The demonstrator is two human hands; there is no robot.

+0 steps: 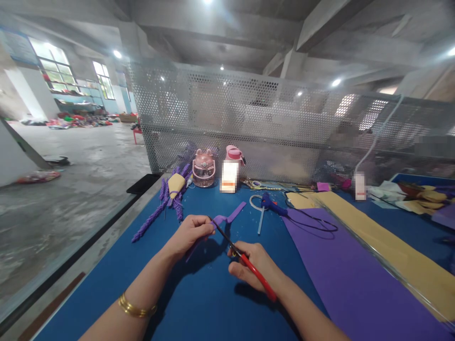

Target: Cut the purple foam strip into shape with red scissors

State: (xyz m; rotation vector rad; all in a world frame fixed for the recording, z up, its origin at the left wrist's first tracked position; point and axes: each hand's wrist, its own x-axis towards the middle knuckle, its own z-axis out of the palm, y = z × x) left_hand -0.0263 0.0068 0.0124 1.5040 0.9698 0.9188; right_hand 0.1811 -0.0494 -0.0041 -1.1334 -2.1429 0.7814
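Presently: left fingers [203, 230] pinched on strip [236, 213]; right fingers [249, 248] clamped on scissors [255, 273] (trimming, seemingly); next calls for taut strip.

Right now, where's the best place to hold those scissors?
Probably the red handle of the scissors, from the near right: it slants back toward the person, while the dark blades point away toward the purple strip. The right hand holds that end.

Narrow purple strip [236, 212], bent, raised; red-handled scissors [249, 266], slanted, dark blades [221, 231] at strip
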